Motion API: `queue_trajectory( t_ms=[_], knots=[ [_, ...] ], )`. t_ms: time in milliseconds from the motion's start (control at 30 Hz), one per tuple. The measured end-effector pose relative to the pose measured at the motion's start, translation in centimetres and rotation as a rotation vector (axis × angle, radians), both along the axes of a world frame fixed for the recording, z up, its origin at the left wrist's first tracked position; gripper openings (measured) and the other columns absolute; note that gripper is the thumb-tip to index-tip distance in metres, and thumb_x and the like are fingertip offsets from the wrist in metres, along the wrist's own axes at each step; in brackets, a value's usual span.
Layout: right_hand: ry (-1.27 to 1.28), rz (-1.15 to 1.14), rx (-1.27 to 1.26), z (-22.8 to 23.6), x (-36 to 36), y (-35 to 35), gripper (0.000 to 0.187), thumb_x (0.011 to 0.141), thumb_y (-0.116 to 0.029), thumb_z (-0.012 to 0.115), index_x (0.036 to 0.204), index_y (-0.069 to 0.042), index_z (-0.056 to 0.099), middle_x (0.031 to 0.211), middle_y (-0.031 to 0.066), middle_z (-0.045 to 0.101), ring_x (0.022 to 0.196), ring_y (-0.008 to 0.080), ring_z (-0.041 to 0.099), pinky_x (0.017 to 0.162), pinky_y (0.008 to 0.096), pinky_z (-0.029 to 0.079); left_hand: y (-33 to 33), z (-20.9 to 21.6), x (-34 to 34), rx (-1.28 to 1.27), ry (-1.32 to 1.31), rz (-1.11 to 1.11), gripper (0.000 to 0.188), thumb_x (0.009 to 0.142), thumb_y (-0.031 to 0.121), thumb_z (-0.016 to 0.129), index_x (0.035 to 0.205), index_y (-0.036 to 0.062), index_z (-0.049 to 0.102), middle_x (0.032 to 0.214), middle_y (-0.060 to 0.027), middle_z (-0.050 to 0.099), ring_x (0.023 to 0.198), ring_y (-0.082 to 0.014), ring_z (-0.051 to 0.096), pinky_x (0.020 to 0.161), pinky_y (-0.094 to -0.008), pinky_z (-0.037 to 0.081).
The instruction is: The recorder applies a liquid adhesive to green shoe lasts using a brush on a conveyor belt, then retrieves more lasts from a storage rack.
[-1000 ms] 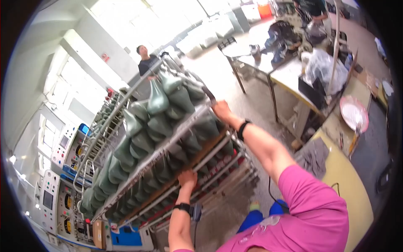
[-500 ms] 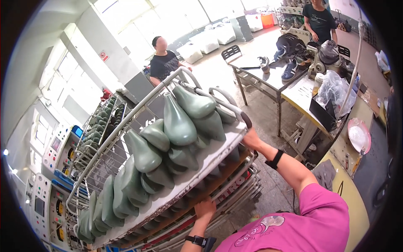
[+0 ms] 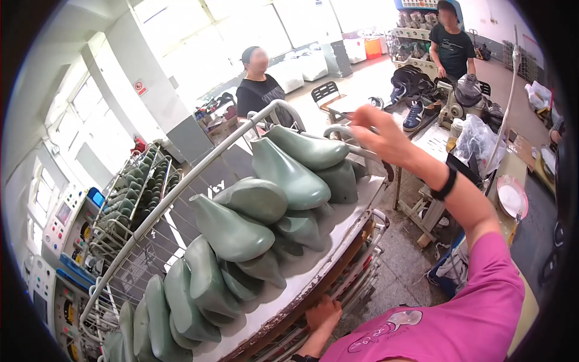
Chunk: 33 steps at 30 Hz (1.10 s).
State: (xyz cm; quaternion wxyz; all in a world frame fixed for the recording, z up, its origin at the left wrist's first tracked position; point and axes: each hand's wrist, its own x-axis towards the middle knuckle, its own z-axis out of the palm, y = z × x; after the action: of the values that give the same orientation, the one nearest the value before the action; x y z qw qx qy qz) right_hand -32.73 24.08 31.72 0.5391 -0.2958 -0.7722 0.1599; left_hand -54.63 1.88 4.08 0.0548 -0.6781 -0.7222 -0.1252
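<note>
I stand in a bright workshop with tall windows along the far wall and a pale concrete floor. In front of me is a wheeled metal rack (image 3: pixel 338 232) whose top shelf is a worn, pale board edged by a curved tube rail (image 3: pixel 199 172). The shelf is loaded with grey-green shoe lasts (image 3: pixel 289 172), lying on their sides and piled against one another from near my chest out to the far end. A second rack of lasts (image 3: pixel 129 193) stands well apart to my left, beside control cabinets (image 3: pixel 66 220) with coloured buttons. To my right is a cluttered workbench (image 3: pixel 512 166) with a clear plastic bag (image 3: pixel 479 142) and a pink-rimmed plate (image 3: pixel 512 196). A person in a dark shirt (image 3: pixel 259 84) faces me beyond the rack, and another person in dark clothes (image 3: pixel 452 45) stands by a table further right.

My left hand (image 3: pixel 322 314) is low, under the near edge of the top shelf, fingers curled onto the frame there; I cannot tell how firmly they close. The nearest lasts lie just above it on the board.

My right hand (image 3: pixel 380 136) is raised at the far end of the rack, above the rail's bend, fingers loosely bent with nothing clearly held. A black band (image 3: pixel 447 181) sits on that wrist. The topmost last (image 3: pixel 307 148) lies just to the left of that hand, apart from the fingers.
</note>
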Motion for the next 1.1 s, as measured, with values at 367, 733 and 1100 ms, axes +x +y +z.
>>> queue_trajectory(
  t_ms=[367, 733, 1100],
  knots=[
    [-0.893, -0.121, -0.531, 6.4, -11.2, 4.8, 0.070, 0.059, -0.048, 0.064, 0.099, 0.009, 0.058, 0.094, 0.0205, 0.061, 0.078, 0.0288, 0.062, 0.067, 0.0383, 0.051, 0.8, 0.6, 0.9, 0.056, 0.009, -0.024, 0.024, 0.073, 0.027, 0.051, 0.072, 0.0032, 0.054, 0.057, -0.0115, 0.059, 0.048, -0.0263, 0.059, 0.046, -0.0390, 0.050],
    [-0.791, -0.066, -0.771, 6.5, -7.7, 0.7, 0.073, 0.064, -0.040, 0.063, 0.116, 0.007, 0.043, 0.105, 0.0195, 0.054, 0.086, 0.0248, 0.060, 0.069, 0.0343, 0.049, 0.0, 1.9, 0.5, -0.110, -0.188, -0.044, 0.033, 0.073, 0.036, 0.052, 0.072, 0.0035, 0.056, 0.065, -0.0154, 0.060, 0.060, -0.0327, 0.061, 0.057, -0.0439, 0.048],
    [-1.038, -0.250, -0.221, 7.0, -0.6, -8.7, 0.060, 0.055, -0.026, 0.068, 0.104, 0.005, 0.049, 0.090, 0.0222, 0.058, 0.086, 0.0327, 0.058, 0.073, 0.0395, 0.046, -0.7, 1.1, 0.7, 0.063, 0.041, -0.015, 0.026, 0.077, 0.032, 0.054, 0.077, 0.0050, 0.055, 0.075, -0.0139, 0.059, 0.067, -0.0308, 0.060, 0.057, -0.0439, 0.046]
  ],
)
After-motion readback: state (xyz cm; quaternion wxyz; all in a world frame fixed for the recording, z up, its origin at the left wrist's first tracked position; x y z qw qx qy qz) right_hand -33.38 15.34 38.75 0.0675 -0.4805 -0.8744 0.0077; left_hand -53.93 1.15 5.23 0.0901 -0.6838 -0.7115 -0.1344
